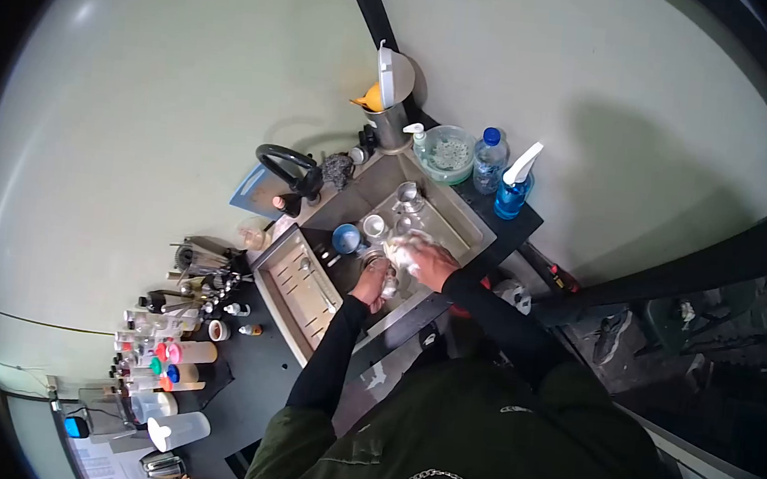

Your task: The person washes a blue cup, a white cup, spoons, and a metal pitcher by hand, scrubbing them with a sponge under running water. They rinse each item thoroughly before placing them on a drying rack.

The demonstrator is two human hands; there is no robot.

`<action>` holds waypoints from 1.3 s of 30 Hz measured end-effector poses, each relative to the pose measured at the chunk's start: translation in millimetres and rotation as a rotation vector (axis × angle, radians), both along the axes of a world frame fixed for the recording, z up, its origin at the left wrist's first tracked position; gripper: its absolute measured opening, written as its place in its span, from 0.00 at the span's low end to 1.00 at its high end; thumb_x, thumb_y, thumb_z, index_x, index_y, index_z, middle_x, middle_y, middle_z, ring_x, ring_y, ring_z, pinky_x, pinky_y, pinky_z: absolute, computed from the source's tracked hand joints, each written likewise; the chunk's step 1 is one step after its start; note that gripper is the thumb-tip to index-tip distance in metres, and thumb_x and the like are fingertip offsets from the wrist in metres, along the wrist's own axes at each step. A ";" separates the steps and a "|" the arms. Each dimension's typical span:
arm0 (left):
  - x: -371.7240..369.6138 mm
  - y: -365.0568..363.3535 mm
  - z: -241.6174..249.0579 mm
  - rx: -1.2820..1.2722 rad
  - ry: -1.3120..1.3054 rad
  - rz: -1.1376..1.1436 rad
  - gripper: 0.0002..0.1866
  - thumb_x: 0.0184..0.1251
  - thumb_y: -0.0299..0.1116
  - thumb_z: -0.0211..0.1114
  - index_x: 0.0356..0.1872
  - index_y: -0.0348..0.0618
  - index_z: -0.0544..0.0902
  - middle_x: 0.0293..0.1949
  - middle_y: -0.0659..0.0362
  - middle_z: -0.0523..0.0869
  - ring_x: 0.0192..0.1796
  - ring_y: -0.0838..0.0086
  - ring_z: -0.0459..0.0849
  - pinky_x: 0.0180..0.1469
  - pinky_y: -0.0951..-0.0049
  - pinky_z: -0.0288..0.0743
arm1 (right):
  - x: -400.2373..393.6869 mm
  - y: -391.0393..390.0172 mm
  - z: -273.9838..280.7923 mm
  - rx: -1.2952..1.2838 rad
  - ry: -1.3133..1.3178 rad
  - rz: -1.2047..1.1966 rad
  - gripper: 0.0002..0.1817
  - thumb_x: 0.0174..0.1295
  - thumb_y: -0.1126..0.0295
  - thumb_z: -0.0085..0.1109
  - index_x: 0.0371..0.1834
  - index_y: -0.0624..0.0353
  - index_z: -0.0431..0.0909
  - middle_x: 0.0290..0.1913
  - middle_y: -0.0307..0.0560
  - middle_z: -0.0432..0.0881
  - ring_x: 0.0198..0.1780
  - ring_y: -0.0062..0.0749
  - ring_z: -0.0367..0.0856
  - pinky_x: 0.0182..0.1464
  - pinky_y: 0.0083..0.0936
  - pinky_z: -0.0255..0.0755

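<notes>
Over the sink (350,205), my left hand (371,282) is closed around a small round vessel (372,257) that looks clear or shiny. White suds cover my right hand (427,260), whose fingers are curled beside the vessel; foam hides what they hold, if anything. Just beyond the hands sit a blue bowl (345,238) and a small white cup (374,226). Farther back in the basin, a metal pitcher (408,196) stands in a shallow tray of water (443,233).
A slotted drain tray (282,278) holding a long spoon (316,284) spans the sink's left side. The black faucet (303,173) rises behind. At the right corner are a soap tub (448,154), a water bottle (489,158) and a blue spray bottle (512,196). Several bottles (187,352) line the left counter.
</notes>
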State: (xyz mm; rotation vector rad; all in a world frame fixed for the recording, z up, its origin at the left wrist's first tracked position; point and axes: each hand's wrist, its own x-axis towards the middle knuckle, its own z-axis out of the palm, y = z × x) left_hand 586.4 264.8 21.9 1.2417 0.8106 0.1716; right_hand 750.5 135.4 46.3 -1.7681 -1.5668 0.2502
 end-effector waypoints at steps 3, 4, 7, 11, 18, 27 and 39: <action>-8.2 -6.7 9.6 -0.454 -0.173 0.167 0.10 0.74 0.37 0.49 0.45 0.44 0.74 0.30 0.63 0.79 0.24 0.81 0.78 0.22 0.82 0.73 | 5.1 15.7 1.7 -0.106 -0.230 0.044 0.23 0.58 0.71 0.51 0.60 0.51 0.71 0.62 0.49 0.72 0.62 0.48 0.70 0.62 0.42 0.65; -8.3 -13.6 24.8 -0.431 -0.137 0.187 0.10 0.74 0.37 0.48 0.45 0.43 0.74 0.29 0.63 0.79 0.24 0.81 0.78 0.22 0.82 0.73 | 12.4 21.7 3.4 -0.216 -0.275 0.033 0.24 0.58 0.71 0.51 0.61 0.51 0.71 0.61 0.50 0.72 0.63 0.49 0.69 0.61 0.41 0.66; -7.3 -16.8 42.5 -0.398 -0.099 0.221 0.10 0.75 0.37 0.47 0.44 0.44 0.73 0.26 0.64 0.79 0.22 0.80 0.78 0.20 0.80 0.74 | 25.8 39.8 -14.2 -0.155 -0.256 0.043 0.23 0.61 0.70 0.48 0.62 0.49 0.70 0.61 0.49 0.72 0.63 0.49 0.69 0.61 0.42 0.66; 1.7 -9.6 78.6 -0.427 -0.161 0.139 0.11 0.76 0.40 0.48 0.43 0.45 0.74 0.26 0.64 0.78 0.23 0.81 0.78 0.21 0.81 0.74 | 25.9 32.1 -35.6 -0.337 -0.251 0.197 0.25 0.61 0.70 0.48 0.64 0.48 0.68 0.60 0.49 0.71 0.61 0.51 0.70 0.62 0.44 0.65; 24.6 15.3 71.6 -0.368 -0.201 0.179 0.11 0.75 0.40 0.51 0.41 0.43 0.74 0.28 0.63 0.78 0.24 0.81 0.78 0.24 0.82 0.74 | 38.4 36.3 -17.4 -0.012 0.219 -0.356 0.31 0.55 0.69 0.59 0.64 0.62 0.63 0.63 0.62 0.67 0.67 0.56 0.62 0.69 0.41 0.56; 30.8 -3.1 38.3 -0.398 -0.155 0.065 0.08 0.73 0.36 0.50 0.40 0.44 0.74 0.27 0.63 0.78 0.25 0.80 0.78 0.24 0.81 0.74 | 35.9 29.9 2.3 -0.160 0.069 -0.245 0.31 0.54 0.73 0.56 0.65 0.52 0.67 0.64 0.54 0.65 0.65 0.51 0.63 0.66 0.40 0.59; 6.5 -13.9 54.6 -0.508 -0.152 0.078 0.10 0.76 0.36 0.47 0.44 0.42 0.73 0.29 0.62 0.78 0.26 0.81 0.78 0.28 0.83 0.76 | 48.5 41.2 -22.3 -0.172 -0.093 -0.071 0.20 0.63 0.66 0.50 0.59 0.49 0.73 0.66 0.54 0.66 0.64 0.48 0.68 0.64 0.47 0.61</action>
